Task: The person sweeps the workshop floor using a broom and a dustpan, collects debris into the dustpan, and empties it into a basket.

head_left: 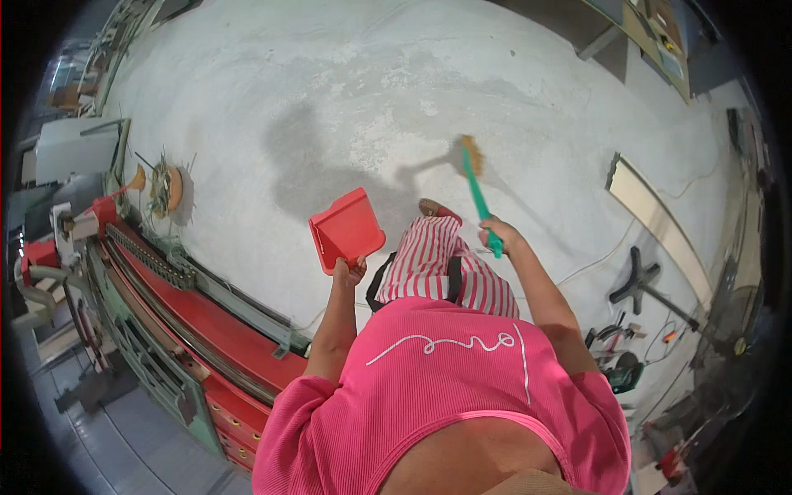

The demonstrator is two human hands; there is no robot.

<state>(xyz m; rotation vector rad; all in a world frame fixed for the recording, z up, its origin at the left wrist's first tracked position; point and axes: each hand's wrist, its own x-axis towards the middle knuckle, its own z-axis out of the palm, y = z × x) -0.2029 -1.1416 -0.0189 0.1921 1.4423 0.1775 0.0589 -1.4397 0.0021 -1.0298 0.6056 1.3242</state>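
Note:
My left hand (353,269) is closed around the handle end of a red dustpan (350,228), which is held out in front of me to the left. Nothing can be made out lying in the pan. In my right hand (505,234) is a hand brush (476,186) with a green handle and yellow-brown bristles. Its bristle end points away from me, and its shadow falls on the pale floor (396,74). The brush and dustpan are well apart from each other. One of my shoes (437,208) shows between them.
A round orange-brown container (173,188) with stringy bits stands at the left, beside a long red and green machine (223,309). On the right lie a cream panel (656,219), a black star-shaped stand base (635,280) and a cable. A table (635,37) stands far right.

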